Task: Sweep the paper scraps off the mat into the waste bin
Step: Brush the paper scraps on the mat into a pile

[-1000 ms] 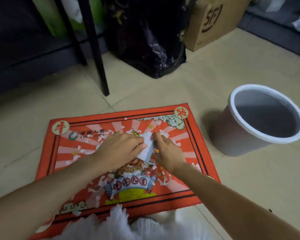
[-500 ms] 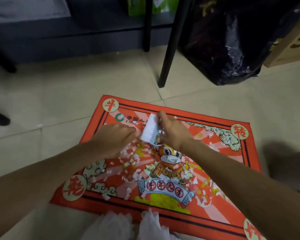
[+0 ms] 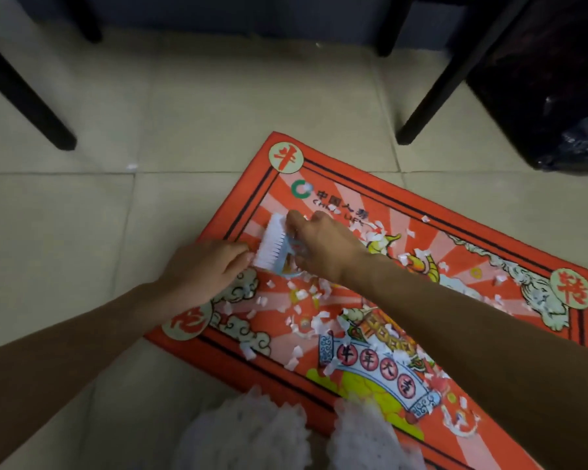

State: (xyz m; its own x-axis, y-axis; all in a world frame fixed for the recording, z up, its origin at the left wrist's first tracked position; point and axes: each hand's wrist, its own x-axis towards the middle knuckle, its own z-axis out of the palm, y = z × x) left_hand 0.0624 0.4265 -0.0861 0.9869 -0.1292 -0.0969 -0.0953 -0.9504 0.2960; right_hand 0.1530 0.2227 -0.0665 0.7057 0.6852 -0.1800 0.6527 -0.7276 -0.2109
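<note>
Scraps (image 3: 314, 322) on mat (image 3: 489, 228), beside brush (image 3: 271, 244).

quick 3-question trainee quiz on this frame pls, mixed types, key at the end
1. True or false: the right hand grips the white brush near the mat's left edge.
2. Where do most paper scraps lie?
A. on the mat, near its middle
B. on the bare floor tiles
C. inside a bin
3. Fill in: the left hand rests at the mat's left edge, its fingertips beside the brush's ____.

Key: 1 true; 2 A; 3 bristles
</note>
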